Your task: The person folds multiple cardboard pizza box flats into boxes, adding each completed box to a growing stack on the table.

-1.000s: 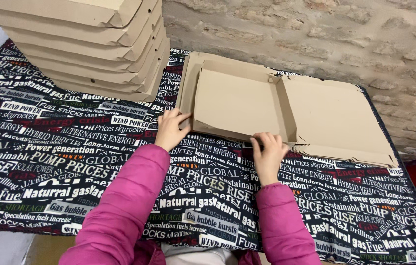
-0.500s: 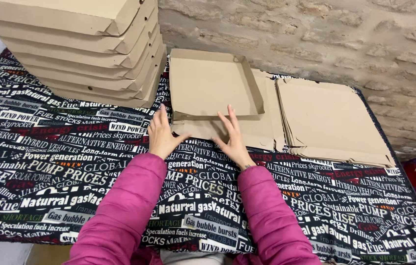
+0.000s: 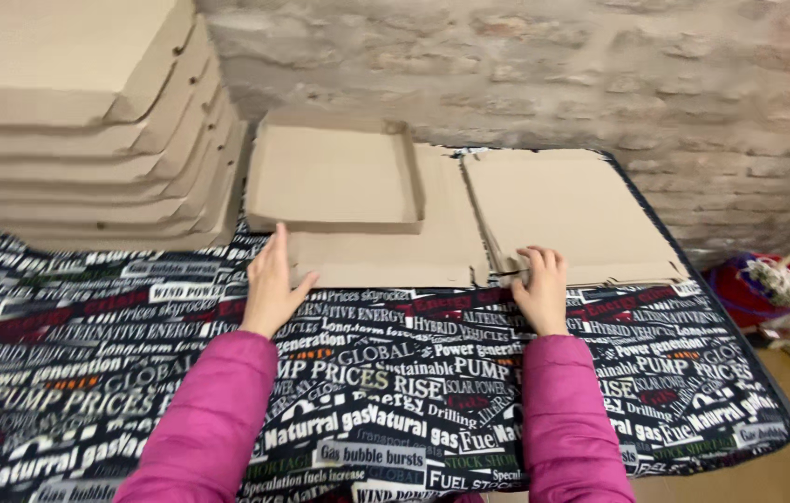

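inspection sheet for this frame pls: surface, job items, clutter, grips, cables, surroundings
Surface: table under a black printed cloth, with lettering all over it.
Job's things: half-folded cardboard box, walls raised, lying on flat cardboard sheets; stack of folded boxes at far left.
Clutter: nothing seen on the cloth.
Grips: left hand flat against the near-left edge of the flat sheet, fingers straight; right hand with fingers curled on the near edge of the flat sheets. Both sleeves pink.
Cables: nothing seen.
Surroundings: rough brick wall behind; red basket and wooden pieces on the floor at right.
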